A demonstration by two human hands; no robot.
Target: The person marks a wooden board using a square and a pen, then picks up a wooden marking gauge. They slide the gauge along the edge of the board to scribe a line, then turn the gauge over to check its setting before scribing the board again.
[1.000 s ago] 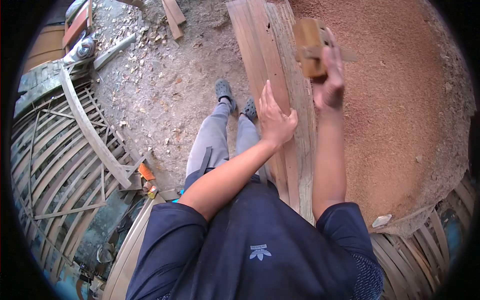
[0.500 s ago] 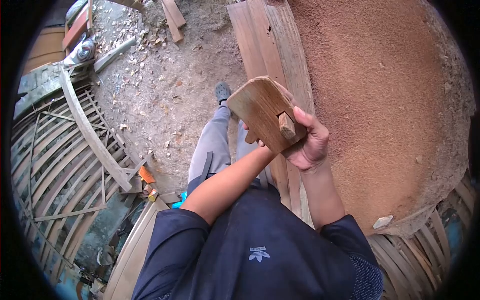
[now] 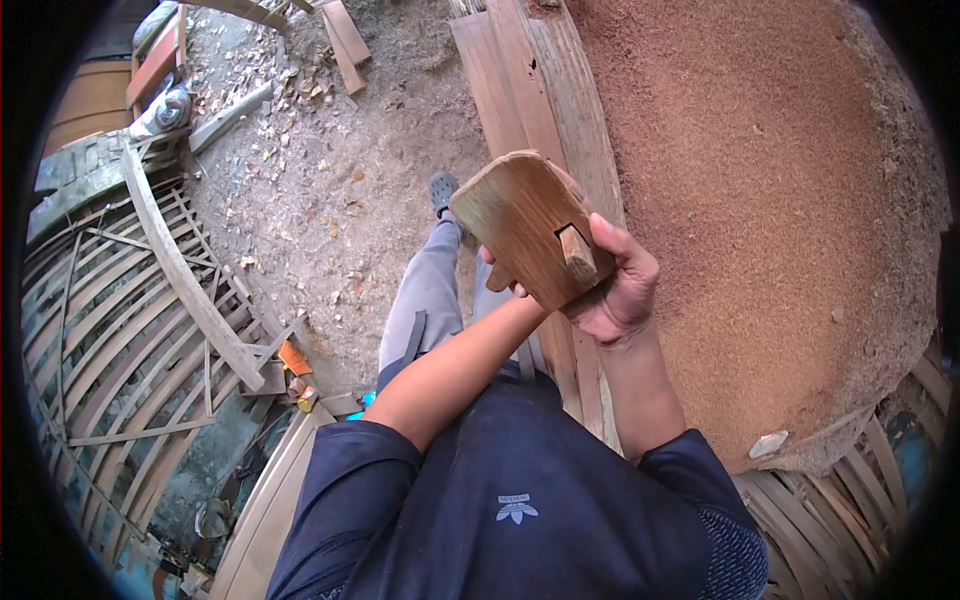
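A flat brown wooden block (image 3: 515,220) with rounded corners is held tilted in front of my chest. A squared wooden peg (image 3: 576,250) sticks out of a slot near its right side, and a small wooden piece (image 3: 498,278) juts from its lower left edge. My right hand (image 3: 622,285) grips the block's right end, with the thumb resting beside the peg. Behind the block, my left hand (image 3: 520,291) is mostly hidden; its forearm comes in from the left, and only bits of its fingers show at the lower left edge.
Long wooden planks (image 3: 510,90) run ahead beneath the block. A large mound of sawdust (image 3: 750,220) fills the right side. At left stand a curved beam (image 3: 180,250) and a ribbed wooden frame (image 3: 120,340). Loose boards (image 3: 345,45) lie on the chip-strewn ground (image 3: 310,200).
The block and both hands keep nearly the same pose. The view has shifted slightly, so the planks and ground sit a little lower in the picture.
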